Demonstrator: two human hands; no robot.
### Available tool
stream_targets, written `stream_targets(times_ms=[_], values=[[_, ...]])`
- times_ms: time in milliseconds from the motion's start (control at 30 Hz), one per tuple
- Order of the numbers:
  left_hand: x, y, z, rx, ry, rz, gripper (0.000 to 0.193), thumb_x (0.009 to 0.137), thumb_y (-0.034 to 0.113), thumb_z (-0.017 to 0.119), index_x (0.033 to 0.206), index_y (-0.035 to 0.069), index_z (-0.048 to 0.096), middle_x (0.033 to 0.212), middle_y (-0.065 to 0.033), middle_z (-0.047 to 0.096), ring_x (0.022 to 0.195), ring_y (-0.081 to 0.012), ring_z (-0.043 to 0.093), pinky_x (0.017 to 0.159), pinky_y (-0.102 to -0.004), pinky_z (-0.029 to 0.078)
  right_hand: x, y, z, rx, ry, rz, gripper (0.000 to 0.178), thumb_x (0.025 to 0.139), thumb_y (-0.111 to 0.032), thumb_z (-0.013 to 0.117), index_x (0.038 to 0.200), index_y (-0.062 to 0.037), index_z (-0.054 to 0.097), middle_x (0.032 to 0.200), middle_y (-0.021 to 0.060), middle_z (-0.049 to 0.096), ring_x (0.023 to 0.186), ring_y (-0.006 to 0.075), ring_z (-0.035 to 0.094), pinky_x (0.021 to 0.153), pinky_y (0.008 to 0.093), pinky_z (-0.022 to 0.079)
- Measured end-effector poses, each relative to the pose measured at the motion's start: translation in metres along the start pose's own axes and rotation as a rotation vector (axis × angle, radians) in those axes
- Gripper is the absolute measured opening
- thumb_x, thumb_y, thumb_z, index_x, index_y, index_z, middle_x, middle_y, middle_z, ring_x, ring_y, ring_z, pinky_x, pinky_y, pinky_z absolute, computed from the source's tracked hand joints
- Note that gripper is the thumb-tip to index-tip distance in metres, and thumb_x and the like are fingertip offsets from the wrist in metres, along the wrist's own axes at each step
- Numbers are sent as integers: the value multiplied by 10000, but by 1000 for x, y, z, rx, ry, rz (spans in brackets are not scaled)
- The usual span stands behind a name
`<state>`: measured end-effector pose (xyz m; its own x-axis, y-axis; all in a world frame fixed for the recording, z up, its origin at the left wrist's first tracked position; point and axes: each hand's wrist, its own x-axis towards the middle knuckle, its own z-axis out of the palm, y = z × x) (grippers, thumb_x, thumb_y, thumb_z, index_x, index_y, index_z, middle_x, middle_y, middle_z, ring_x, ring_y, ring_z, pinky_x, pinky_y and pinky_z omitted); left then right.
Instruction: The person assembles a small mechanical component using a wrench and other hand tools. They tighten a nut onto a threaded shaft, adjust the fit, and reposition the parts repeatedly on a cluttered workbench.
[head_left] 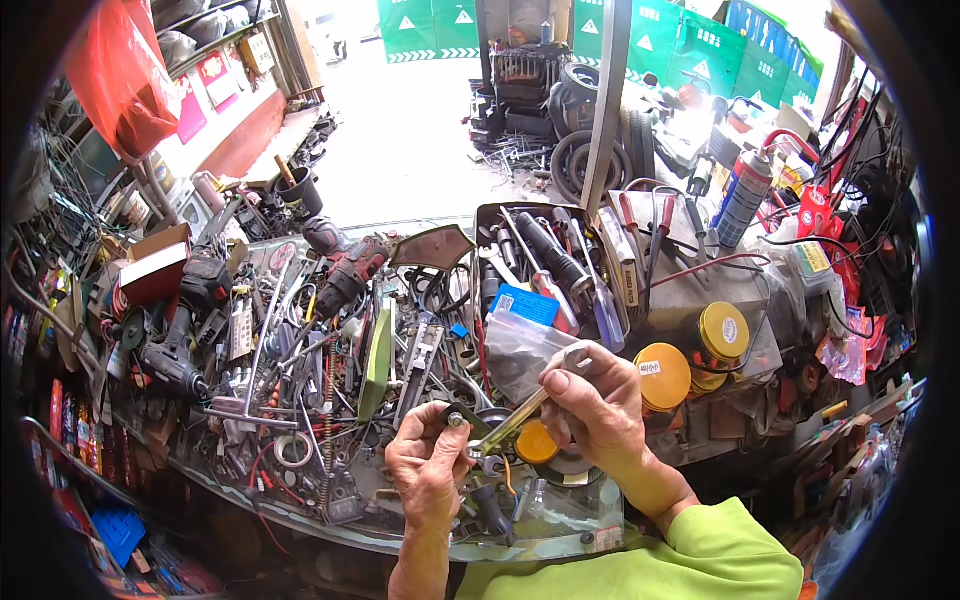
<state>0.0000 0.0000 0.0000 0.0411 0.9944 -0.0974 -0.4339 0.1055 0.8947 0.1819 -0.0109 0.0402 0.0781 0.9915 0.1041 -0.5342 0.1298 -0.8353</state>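
My left hand [428, 468] is closed, its thumb and fingers pinching a small dark part with a metal bolt [456, 419] through it. In my right hand [603, 408] a long shiny wrench [517, 418] is gripped near its upper end. The wrench slants down to the left, and its lower end lies close beside the left fingertips; whether it touches the bolt I cannot tell. Both hands are above the front of the glass-topped counter [570, 545]. Below them lie another open-ended wrench [492, 466] and a dark-handled tool [493, 515].
Tools crowd the counter to the left, with a red cordless drill [355, 275] and a black power tool [180, 355]. A tool-filled tray [485, 215] stands ahead. Yellow-lidded cans [662, 377] and a spray can [742, 200] stand to the right.
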Motion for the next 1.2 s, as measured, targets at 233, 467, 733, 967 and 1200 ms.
stream_targets(times_ms=[233, 467, 733, 967, 1200], values=[[-2, -2, 1, 22, -11, -6, 216, 864, 39, 694, 1049, 8, 587, 788, -19, 630, 555, -51, 541, 443, -163, 362, 10, -13, -20, 1, -197, 121, 142, 907, -58, 620, 1006, 43, 612, 809, 139, 691, 576, 101, 626, 465, 191, 449], [-1, -2, 3, 66, -9, -21, 211, 868, 48, 698, 1048, 18, 594, 786, -12, 630, 554, -53, 533, 468, -172, 386, 15, -16, -36, 100, -169, 115, 146, 827, -9, 655, 950, 57, 611, 839, 185, 662, 519, 187, 602, 419, 249, 465], [1, -2, 0, 75, -32, 4, 189, 861, 48, 707, 1017, 10, 608, 776, -21, 638, 563, -64, 559, 487, -173, 410, 12, -19, -37, -304, -293, 66, 209, 881, 41, 590, 1080, 83, 638, 898, 116, 656, 678, 130, 642, 580, 220, 498], [-2, 2, 6, 168, 0, 56, 224, 866, 19, 689, 1074, -31, 622, 836, -54, 661, 592, -83, 590, 516, -200, 480, 9, -15, -36, 162, -269, 201, 262, 900, -59, 651, 1132, 61, 630, 864, 119, 677, 704, 136, 636, 616, 244, 519], [-3, -4, 3, 279, -5, 167, 216, 869, 10, 674, 1079, -28, 643, 834, -39, 638, 619, -73, 572, 544, -201, 465, 4, -15, -39, -125, -352, 261, 214, 912, -85, 657, 1082, 44, 638, 877, 69, 684, 756, 105, 643, 694, 241, 529]])
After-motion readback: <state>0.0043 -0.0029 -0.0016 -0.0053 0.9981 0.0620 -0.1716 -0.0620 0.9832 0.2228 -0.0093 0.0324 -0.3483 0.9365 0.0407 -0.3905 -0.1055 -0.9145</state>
